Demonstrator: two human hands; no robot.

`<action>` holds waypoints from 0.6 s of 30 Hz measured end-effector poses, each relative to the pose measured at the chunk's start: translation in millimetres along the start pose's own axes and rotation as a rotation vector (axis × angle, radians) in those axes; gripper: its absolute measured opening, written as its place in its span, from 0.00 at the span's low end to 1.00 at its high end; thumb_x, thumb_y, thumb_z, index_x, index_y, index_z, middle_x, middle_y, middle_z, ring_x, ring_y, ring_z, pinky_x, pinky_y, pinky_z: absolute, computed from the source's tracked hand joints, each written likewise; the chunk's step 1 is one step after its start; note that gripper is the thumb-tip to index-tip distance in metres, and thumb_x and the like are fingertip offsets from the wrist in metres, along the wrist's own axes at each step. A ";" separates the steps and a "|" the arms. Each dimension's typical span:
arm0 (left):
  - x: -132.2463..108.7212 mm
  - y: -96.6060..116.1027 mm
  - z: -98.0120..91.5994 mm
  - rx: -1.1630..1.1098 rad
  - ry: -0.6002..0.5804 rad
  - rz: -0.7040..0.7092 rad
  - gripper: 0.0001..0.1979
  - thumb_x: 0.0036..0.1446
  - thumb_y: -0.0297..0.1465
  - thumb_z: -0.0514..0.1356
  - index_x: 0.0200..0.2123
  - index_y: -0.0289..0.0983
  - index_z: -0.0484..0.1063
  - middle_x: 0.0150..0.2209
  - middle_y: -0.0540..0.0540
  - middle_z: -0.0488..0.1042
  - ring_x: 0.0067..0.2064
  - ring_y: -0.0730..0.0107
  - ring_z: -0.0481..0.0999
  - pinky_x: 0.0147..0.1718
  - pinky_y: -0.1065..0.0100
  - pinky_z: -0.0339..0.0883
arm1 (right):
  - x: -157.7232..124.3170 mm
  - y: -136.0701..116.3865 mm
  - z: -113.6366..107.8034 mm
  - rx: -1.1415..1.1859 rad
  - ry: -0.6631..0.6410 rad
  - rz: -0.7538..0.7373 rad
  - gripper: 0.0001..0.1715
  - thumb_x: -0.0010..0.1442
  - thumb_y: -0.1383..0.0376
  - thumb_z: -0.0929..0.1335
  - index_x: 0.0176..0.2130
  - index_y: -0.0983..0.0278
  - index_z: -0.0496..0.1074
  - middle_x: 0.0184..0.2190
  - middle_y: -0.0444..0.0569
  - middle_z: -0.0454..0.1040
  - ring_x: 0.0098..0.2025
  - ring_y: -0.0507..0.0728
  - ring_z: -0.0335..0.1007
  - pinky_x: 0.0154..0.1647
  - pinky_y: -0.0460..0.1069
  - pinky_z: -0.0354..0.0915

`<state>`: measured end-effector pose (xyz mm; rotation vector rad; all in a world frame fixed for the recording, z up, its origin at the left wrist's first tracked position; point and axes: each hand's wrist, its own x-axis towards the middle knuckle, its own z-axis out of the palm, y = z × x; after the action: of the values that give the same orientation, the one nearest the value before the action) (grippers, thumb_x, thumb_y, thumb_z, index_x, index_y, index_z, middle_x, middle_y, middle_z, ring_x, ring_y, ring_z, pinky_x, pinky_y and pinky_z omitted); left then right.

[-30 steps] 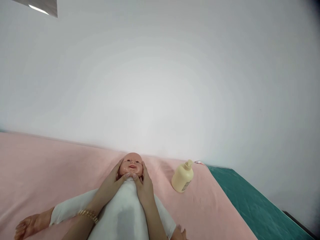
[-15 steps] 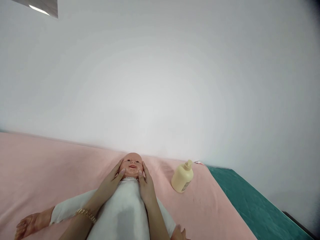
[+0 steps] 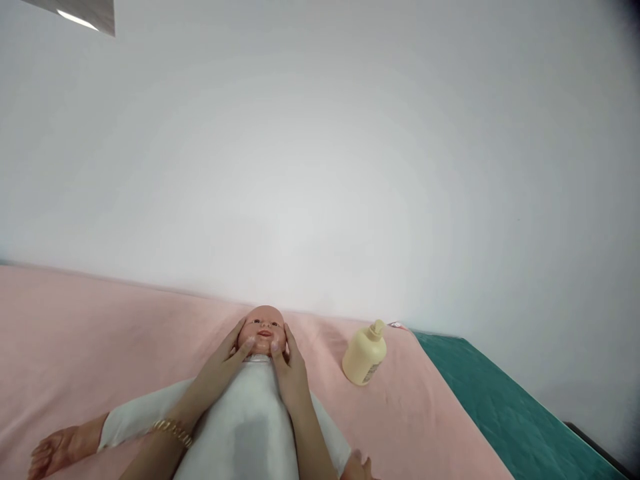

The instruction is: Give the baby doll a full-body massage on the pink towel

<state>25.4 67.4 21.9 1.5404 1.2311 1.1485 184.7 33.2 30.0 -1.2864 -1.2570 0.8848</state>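
A baby doll (image 3: 255, 413) in a white outfit lies on its back on a pink cloth (image 3: 410, 427), its head toward the wall and its arms spread. My left hand (image 3: 227, 357), with a gold bracelet above the wrist, cups the left side of the doll's head, its thumb beside the mouth. My right hand (image 3: 289, 363) cups the other side, the thumb on the chin. The fingertips of both hands reach around the sides of the head and are partly hidden.
A pale yellow pump bottle (image 3: 364, 355) stands on the cloth to the right of the doll. A green surface (image 3: 505, 400) shows beyond the cloth's right edge. The white wall (image 3: 320, 167) rises directly behind.
Both thumbs have shifted slightly inward on the doll's lower face, the right one from the cheek toward the chin. The doll and the bottle stay in place.
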 end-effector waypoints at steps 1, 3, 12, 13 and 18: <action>0.2 -0.7 0.9 -0.031 -0.029 -0.019 0.40 0.58 0.50 0.53 0.66 0.33 0.51 0.66 0.37 0.55 0.65 0.54 0.57 0.61 0.56 0.56 | -0.5 0.6 0.6 0.012 0.002 -0.001 0.43 0.58 0.47 0.67 0.65 0.62 0.56 0.62 0.51 0.62 0.61 0.61 0.61 0.62 0.56 0.58; 0.2 -1.6 2.7 -0.098 -0.077 -0.035 0.43 0.56 0.50 0.56 0.67 0.32 0.47 0.66 0.35 0.54 0.65 0.54 0.57 0.61 0.57 0.56 | -0.3 4.0 2.3 0.021 0.010 -0.002 0.44 0.56 0.49 0.69 0.65 0.62 0.56 0.61 0.52 0.64 0.60 0.62 0.63 0.60 0.56 0.61; -3.9 5.9 6.5 -0.116 -0.056 -0.010 0.40 0.55 0.44 0.57 0.66 0.33 0.48 0.67 0.37 0.54 0.65 0.57 0.56 0.61 0.60 0.57 | 4.3 17.5 7.7 0.050 0.056 -0.043 0.44 0.52 0.55 0.72 0.64 0.60 0.58 0.61 0.50 0.64 0.60 0.62 0.63 0.59 0.55 0.62; -4.0 6.4 6.3 -0.104 -0.055 -0.008 0.40 0.56 0.45 0.57 0.66 0.33 0.48 0.67 0.37 0.54 0.66 0.57 0.56 0.61 0.60 0.56 | 3.9 16.1 7.2 0.042 0.059 -0.039 0.44 0.53 0.55 0.71 0.64 0.60 0.58 0.61 0.50 0.65 0.60 0.62 0.63 0.59 0.56 0.62; -4.6 9.0 4.1 -0.053 -0.051 -0.006 0.40 0.57 0.46 0.55 0.66 0.31 0.48 0.67 0.36 0.53 0.66 0.55 0.55 0.61 0.58 0.56 | 0.3 7.4 3.1 0.017 0.019 -0.035 0.41 0.57 0.55 0.69 0.65 0.63 0.56 0.61 0.51 0.64 0.59 0.61 0.64 0.59 0.54 0.62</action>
<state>30.9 61.1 28.9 1.5165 1.1617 1.1232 183.0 35.1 22.3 -1.2536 -1.2507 0.8550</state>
